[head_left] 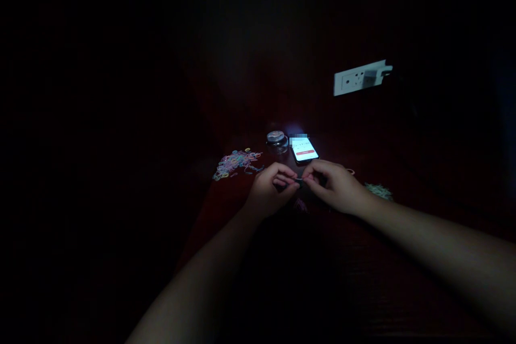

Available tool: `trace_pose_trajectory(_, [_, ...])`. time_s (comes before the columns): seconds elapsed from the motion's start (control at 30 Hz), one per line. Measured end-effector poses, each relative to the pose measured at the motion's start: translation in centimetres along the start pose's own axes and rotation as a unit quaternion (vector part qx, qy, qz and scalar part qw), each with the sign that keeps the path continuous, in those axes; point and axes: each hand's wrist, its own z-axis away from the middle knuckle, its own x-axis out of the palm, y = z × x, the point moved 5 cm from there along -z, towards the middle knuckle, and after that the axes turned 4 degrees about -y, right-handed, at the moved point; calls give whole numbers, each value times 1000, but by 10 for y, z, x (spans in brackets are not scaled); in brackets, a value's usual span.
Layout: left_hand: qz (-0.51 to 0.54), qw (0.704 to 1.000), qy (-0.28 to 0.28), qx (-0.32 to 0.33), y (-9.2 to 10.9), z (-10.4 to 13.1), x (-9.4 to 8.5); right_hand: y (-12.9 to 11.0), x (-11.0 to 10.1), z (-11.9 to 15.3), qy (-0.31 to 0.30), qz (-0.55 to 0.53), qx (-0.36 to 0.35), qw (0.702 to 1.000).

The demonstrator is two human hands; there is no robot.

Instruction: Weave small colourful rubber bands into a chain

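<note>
My left hand (270,189) and my right hand (335,187) meet over the dark table, fingertips pinched close together. Between them stretches a small pale rubber band (299,178), gripped at both ends; much of it is hidden by the fingers. Left of my left hand lies a loose pile of multicoloured rubber bands (236,162). A small purple cluster (300,205), dim and hard to make out, rests just below my hands. Beyond my right wrist sits a heap of pale green strips or bands (379,191).
Behind my hands a lit phone (305,149) lies face up. Beside it stands a small round clear container (276,138) with a lid. A white socket strip (360,78) with a plug is on the wall at right. Most surroundings are too dark to make out.
</note>
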Motion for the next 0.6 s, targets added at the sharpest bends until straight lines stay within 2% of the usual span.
trace_pose_trajectory(0.2, [-40, 999, 19, 20, 3, 0, -2, 0, 1, -1, -11, -3, 4, 1000])
trace_pose_trajectory(0.6, [-53, 998, 12, 15, 4, 0, -2, 3, 1, 1, -7, -18, 11, 1000])
